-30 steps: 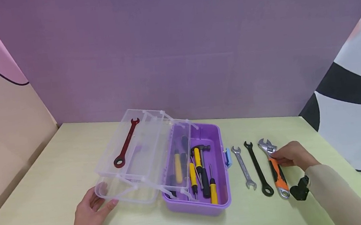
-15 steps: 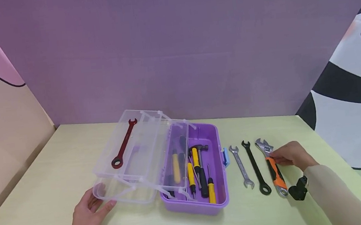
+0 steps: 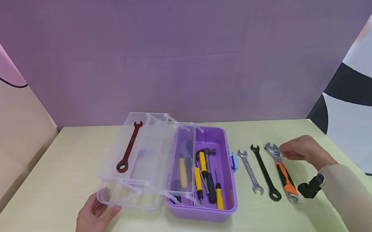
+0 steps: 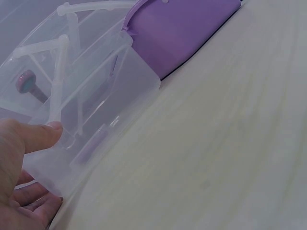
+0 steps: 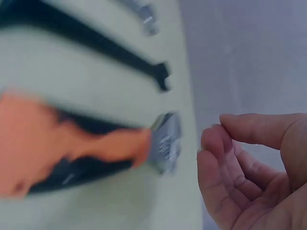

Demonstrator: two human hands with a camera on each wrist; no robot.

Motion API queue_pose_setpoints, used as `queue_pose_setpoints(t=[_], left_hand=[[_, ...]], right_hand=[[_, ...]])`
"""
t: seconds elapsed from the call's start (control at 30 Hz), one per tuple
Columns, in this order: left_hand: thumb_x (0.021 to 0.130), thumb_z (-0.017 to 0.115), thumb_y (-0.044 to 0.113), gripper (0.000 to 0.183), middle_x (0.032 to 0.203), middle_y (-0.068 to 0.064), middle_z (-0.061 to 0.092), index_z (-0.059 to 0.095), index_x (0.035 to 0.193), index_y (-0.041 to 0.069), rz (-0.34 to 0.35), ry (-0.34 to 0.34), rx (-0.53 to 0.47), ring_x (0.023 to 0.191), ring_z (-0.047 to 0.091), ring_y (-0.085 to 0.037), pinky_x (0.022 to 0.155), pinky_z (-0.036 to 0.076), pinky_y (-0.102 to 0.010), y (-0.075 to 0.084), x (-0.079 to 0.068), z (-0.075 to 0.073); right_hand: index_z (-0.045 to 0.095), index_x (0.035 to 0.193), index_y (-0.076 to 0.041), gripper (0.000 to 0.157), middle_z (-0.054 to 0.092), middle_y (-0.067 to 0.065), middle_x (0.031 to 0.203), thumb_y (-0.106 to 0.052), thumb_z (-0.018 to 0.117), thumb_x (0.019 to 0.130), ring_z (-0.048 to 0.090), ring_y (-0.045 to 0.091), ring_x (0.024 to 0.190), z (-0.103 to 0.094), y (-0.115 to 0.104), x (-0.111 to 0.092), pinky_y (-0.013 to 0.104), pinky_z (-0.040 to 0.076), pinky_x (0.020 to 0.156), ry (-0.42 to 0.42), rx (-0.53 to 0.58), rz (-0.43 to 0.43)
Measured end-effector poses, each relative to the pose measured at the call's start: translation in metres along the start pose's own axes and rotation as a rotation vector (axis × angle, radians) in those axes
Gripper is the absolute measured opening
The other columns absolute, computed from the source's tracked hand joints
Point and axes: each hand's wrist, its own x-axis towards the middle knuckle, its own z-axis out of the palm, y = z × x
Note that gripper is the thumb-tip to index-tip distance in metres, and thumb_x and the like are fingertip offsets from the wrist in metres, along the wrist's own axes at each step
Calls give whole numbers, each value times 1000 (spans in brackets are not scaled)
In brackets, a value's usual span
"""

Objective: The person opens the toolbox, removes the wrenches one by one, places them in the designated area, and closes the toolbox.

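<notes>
At the lower left, my left hand point(image 3: 93, 222) holds the near corner of the clear lid point(image 4: 120, 98), thumb above and fingers below. This lid belongs to a purple toolbox point(image 3: 204, 214) and lies folded open to the left. On its clear tray point(image 3: 152, 149) rests a red combination wrench point(image 3: 130, 148). My right hand point(image 3: 307, 150) hovers beside the head of an orange-and-black adjustable wrench point(image 3: 285, 177), fingers loosely bent. Nothing sits between the fingertips in the right wrist view, and the wrench point(image 5: 110, 148) lies apart from them on the table.
Left of the adjustable wrench lie a black combination wrench point(image 3: 265, 172) and a silver open-end wrench point(image 3: 251, 171). Inside the toolbox are a hammer point(image 3: 210, 181) and several yellow-handled screwdrivers point(image 3: 219, 197). A blue latch point(image 3: 234, 162) sticks out on the right side. A purple wall point(image 3: 179, 56) stands behind.
My right hand has let go of the adjustable wrench and risen slightly up and away from it. The wrench stays on the table. My left hand keeps its place at the lid.
</notes>
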Motion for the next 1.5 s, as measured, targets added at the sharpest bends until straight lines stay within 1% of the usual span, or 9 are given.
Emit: queue_pose_setpoints(t=[0.23,0.47,0.77,0.97,1.1,1.2,1.27,1.43,1.5], left_hand=[[86,72,15,70,142,-30,41,33,140,-5,-19,-6,-9,130,44,-40,86,42,2,-1,-2,1],[85,72,13,68,140,-30,43,35,139,-6,0,8,-15,129,44,-40,85,42,2,-1,-1,2],[85,72,13,67,140,-29,44,36,138,-5,-8,9,-17,128,46,-39,85,43,1,2,0,2],[85,72,13,68,140,-28,44,35,139,-4,-26,9,-25,128,47,-36,86,43,1,3,0,0],[82,74,10,63,137,-27,48,41,135,-3,19,40,-28,115,56,-8,84,43,1,2,1,2],[81,74,6,59,135,-29,50,44,130,-4,68,61,-44,102,51,12,83,44,1,2,2,2],[80,74,4,57,134,-29,51,45,128,-4,80,66,-42,106,54,7,83,44,1,3,2,2],[80,75,5,57,132,-25,54,46,128,0,43,63,-22,119,56,-32,82,45,0,6,0,6],[79,75,5,57,132,-24,55,47,128,1,27,64,-23,120,55,-35,83,45,-1,8,-2,8]], right_hand=[[51,125,15,44,67,-11,78,-14,59,93,66,6,73,2,-32,-7,23,60,73,-36,-7,-99],[48,128,13,44,65,-13,79,-16,56,96,64,4,74,13,-58,-9,20,59,74,-73,-22,-139],[60,116,5,30,66,-11,78,-16,59,94,65,5,74,28,-90,-16,22,59,76,-119,16,-185],[52,123,13,39,67,-11,75,-13,59,93,66,5,71,45,-104,-16,21,59,72,-139,60,-210],[48,126,16,44,67,-10,75,-12,58,94,66,4,70,53,-108,-15,21,59,73,-153,35,-219],[49,125,16,43,67,-9,76,-13,58,94,66,3,70,56,-110,-14,20,59,73,-161,10,-227],[48,125,16,43,66,-10,77,-12,57,94,65,3,71,58,-111,-14,20,59,73,-164,-3,-231],[46,127,17,45,66,-10,76,-12,57,94,65,2,71,64,-116,-16,20,59,74,-165,-16,-233],[46,127,17,46,66,-10,77,-12,57,94,65,3,72,68,-119,-16,21,59,75,-162,-28,-240]])
